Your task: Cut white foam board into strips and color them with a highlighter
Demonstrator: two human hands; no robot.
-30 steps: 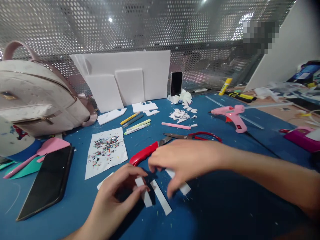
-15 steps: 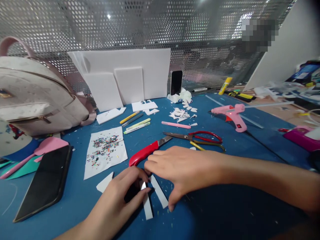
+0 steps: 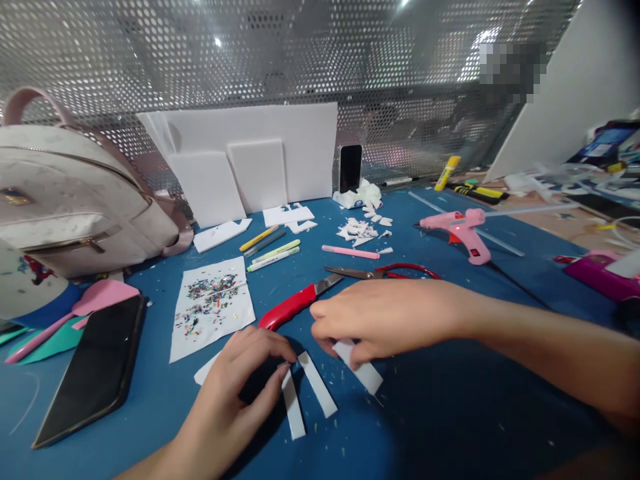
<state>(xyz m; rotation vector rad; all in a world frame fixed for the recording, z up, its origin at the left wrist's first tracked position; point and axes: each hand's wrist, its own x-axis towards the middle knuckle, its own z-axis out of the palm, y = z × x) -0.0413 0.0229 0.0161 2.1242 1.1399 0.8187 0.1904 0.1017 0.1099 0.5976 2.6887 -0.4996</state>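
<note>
My right hand [image 3: 373,320] pinches a short white strip [image 3: 369,378], which looks like foam board, between thumb and fingers, low over the blue table. The strip's upper end is hidden under the hand. My left hand [image 3: 245,383] rests on the table, thumb and index closed at the top end of a narrow white strip [image 3: 294,410]. Between the hands lies another white strip [image 3: 318,385], slanted and untouched. A white scrap [image 3: 206,369] is partly covered by my left hand. Just beyond both hands sits a red-handled knife [image 3: 290,306], its blade pointing away to the right.
Scissors [image 3: 367,273] lie behind my right hand, and a pink glue gun [image 3: 465,230] stands farther right. Paper with colourful bits [image 3: 193,273], several markers [image 3: 273,250] and a black phone [image 3: 93,373] are to the left. White boards [image 3: 310,153] lean at the back.
My right hand has moved slightly right and closed; a white strip now shows in its grasp. My left hand's thumb has shifted up toward its strip's top end.
</note>
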